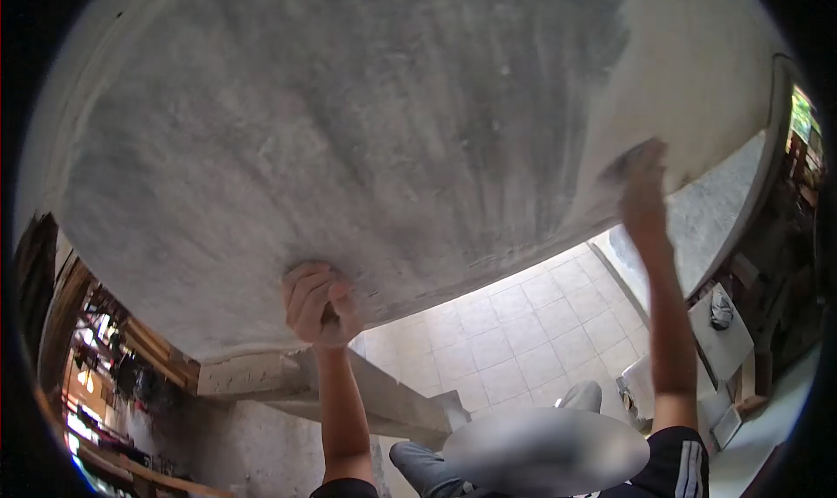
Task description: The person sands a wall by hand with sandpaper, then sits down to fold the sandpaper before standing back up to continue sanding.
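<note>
Both hands at a large grey panel, dark pad in the right

Markings: pale stripes showed on the dark right sleeve (690, 468). Small detail among the goods at the far left was too small to make out.

Panel: the broad grey panel (392, 141) filled the upper and middle view, above and in front of the person. Its long axis ran across the view, left to right; the lower edge curved and climbed toward the right. Dark streaks on its face ran roughly up and down, somewhat slanted. Surface was mottled dark grey at left and centre, paler and beige at right.

Right hand (645, 184): blurred, raised to the pale part near the lower right edge, fingers apparently closed on a dark pad (622, 163). The pad lay against the panel or just off it (could not tell which), long axis tilted, upper end to the right.

Left hand (321, 304): at the panel's lower edge, fingers curled, knuckles upward. Could not tell whether it gripped anything.

Surroundings: pale tiled floor (523, 324) below the panel; a concrete beam (375, 400) slanting beneath the left forearm; at right, a crumpled grey item (721, 308) on a pale board (731, 348).
</note>
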Demonstrator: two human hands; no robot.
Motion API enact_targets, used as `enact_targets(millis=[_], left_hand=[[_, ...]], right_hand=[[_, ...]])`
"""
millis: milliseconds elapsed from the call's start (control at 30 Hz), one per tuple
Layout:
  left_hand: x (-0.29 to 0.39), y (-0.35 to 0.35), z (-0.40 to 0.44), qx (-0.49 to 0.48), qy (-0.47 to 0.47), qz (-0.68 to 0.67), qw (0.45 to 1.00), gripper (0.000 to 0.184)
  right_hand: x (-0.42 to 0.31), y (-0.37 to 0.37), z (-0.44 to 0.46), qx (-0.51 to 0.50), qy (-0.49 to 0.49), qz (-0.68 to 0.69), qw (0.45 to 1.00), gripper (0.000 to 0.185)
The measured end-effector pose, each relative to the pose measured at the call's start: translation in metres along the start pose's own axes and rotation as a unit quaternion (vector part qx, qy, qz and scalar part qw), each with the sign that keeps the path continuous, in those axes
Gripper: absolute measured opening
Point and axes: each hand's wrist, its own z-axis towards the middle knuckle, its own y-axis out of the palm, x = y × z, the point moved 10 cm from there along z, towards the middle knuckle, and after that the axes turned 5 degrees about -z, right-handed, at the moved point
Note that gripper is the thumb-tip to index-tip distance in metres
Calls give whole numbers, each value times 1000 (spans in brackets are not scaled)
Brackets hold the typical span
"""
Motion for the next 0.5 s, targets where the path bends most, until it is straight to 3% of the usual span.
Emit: enact_targets(millis=[67, 100, 133, 233, 333, 400, 433, 500], left_hand=[[1, -3, -3, 5, 9, 17, 1000, 21], [0, -1, -4, 9, 18, 17, 1000, 21], [-1, 1, -5, -6, 14, 11, 1000, 23], [-4, 0, -7, -38, 11, 20, 999, 26], [-3, 1, -8, -32, -4, 26, 999, 29], [-1, 3, -6, -21, -1, 35, 999, 30], [3, 4, -4, -22, 8, 41, 999, 30], [3, 3, -5, -33, 20, 52, 998, 31]], right_hand=[[-48, -33, -15, -98, -118, -166, 974, 58], [-33, -67, -12, -66, -44, 80, 994, 56], [-8, -84, -16, -22, 39, 319, 947, 55], [37, -34, 3, -48, 83, 140, 985, 52], [10, -9, 3, -128, 16, -36, 991, 53], [-17, -47, -17, -67, 87, 199, 974, 58], [-18, -81, -30, -56, 71, 305, 948, 60], [-5, -80, -30, -40, 91, 289, 952, 61]])
